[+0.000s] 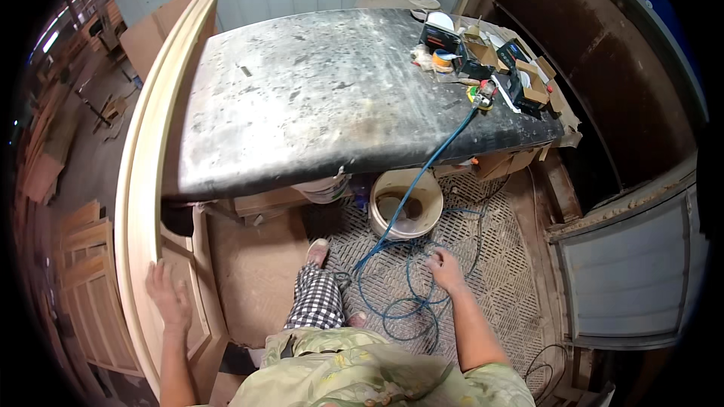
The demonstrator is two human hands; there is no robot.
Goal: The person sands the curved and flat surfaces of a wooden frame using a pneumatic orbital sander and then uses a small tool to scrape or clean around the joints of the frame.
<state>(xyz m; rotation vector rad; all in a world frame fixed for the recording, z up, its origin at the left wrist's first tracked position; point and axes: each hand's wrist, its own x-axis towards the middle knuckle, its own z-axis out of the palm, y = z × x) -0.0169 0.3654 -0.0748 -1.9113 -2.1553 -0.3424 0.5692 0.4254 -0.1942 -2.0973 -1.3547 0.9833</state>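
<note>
Left hand (167, 295) rests flat, fingers spread, on wooden door frame (139, 203); right hand (445, 267) hangs open above blue hose (411, 196); lifting likely needs both hands.

The left grip (167, 295) lay flat, fingers spread, on a pale upright wooden door frame (143, 181). The right grip (445, 267) hung open over a coiled blue hose (407, 309), a beige round bucket (406, 203) just beyond.
</note>
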